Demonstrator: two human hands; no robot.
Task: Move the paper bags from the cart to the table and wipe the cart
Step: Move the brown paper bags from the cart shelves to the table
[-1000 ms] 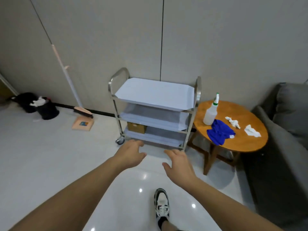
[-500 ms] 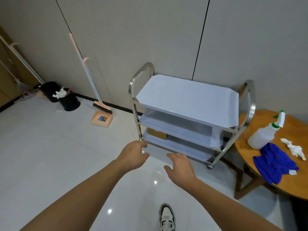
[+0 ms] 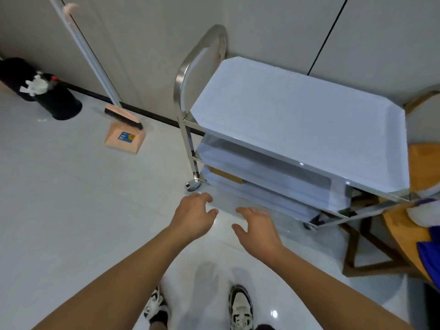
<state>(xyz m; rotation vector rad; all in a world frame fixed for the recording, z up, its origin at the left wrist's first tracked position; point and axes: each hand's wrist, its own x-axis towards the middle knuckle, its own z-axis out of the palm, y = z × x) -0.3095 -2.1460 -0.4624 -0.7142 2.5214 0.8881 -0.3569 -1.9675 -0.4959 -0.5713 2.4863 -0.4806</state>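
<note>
Centrally, both forearms reach from the bottom edge up toward mid-frame, palms down, hands side by side and apart. Left hand: fingers loosely curved and spread, holding nothing, hanging over the white floor just below the cart's near-left caster. Right hand: fingers splayed wide, thumb out to the left, also holding nothing, just in front of the lowest shelf edge; contact with it cannot be told.

Cart fills the upper right: three pale shelves in a steel frame, top shelf bare. Paper bag: a brown sliver on the bottom shelf, left end, above and between the two hands, not touched by either. Round wooden table sits at the right edge behind the cart, with a blue cloth on it.

Broom and dustpan lean on the wall, upper left.
</note>
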